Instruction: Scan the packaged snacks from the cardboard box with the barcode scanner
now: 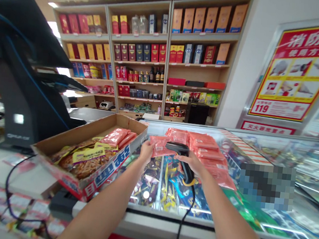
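My left hand [146,151] is closed on the near edge of a pink-red packet [161,146], which carries a white label. In my right hand [191,160] is a black barcode scanner [178,148], its head turned left toward that packet and its cable hanging down. More pink-red packets [205,143] lie in stacks just beyond and to the right, on the freezer's glass top [152,183]. To the left, an open cardboard box [90,127] holds two or more of the same packets and several yellow-and-brown snack bags [87,153].
A black checkout terminal [23,82] stands at the left on a white counter [41,183], with a black cable [9,191] trailing down. Wrapped goods show under the glass. Shelves [166,52] of boxes and bottles line the back; a red notice [298,69] hangs at the right.
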`<action>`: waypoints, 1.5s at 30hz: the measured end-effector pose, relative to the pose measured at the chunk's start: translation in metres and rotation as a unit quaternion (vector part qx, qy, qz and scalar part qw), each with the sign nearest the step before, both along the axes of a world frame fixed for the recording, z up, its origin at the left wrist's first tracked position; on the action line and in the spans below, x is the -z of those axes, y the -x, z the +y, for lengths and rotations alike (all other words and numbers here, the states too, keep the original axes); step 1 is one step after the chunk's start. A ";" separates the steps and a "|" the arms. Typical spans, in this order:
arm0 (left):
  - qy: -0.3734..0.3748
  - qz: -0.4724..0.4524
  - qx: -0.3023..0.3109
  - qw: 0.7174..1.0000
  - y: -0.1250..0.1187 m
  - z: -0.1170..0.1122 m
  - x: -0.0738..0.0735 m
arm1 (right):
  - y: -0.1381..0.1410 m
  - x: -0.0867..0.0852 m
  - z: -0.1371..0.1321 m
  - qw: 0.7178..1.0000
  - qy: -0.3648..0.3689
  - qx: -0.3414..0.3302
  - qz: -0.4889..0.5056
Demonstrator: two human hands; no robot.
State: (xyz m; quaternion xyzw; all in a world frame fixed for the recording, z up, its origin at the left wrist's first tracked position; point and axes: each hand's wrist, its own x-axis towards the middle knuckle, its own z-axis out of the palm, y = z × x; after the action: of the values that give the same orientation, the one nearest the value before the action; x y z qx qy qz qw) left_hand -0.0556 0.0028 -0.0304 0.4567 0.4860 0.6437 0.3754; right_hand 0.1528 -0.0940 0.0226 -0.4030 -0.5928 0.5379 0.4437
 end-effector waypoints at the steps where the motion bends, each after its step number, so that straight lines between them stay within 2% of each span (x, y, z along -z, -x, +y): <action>1: -0.011 -0.012 -0.016 1.000 0.006 -0.003 -0.001 | 0.001 0.001 -0.001 1.000 0.001 -0.007 -0.004; 6: -0.087 -0.069 -0.047 0.993 0.013 -0.003 -0.007 | 0.004 0.004 -0.002 0.999 -0.002 -0.039 -0.035; 11: -0.089 -0.046 -0.018 0.995 0.002 -0.002 -0.009 | 0.004 0.008 0.002 0.999 -0.016 -0.021 -0.019; 20: -0.114 0.017 -0.034 0.993 0.000 -0.007 -0.006 | 0.005 0.005 0.000 0.999 -0.021 -0.026 -0.021; 36: -0.115 -0.010 -0.037 0.993 0.001 -0.008 -0.009 | 0.004 0.003 -0.003 0.998 -0.021 -0.052 -0.013; 45: -0.099 -0.010 -0.046 0.994 0.000 -0.012 -0.013 | 0.005 0.005 0.002 0.999 0.003 -0.034 -0.009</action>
State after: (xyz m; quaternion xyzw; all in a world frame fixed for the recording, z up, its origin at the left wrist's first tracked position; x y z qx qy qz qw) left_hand -0.0555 -0.0096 -0.0174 0.4621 0.4363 0.7099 0.3035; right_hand 0.1474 -0.0924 0.0172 -0.3883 -0.6088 0.5507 0.4187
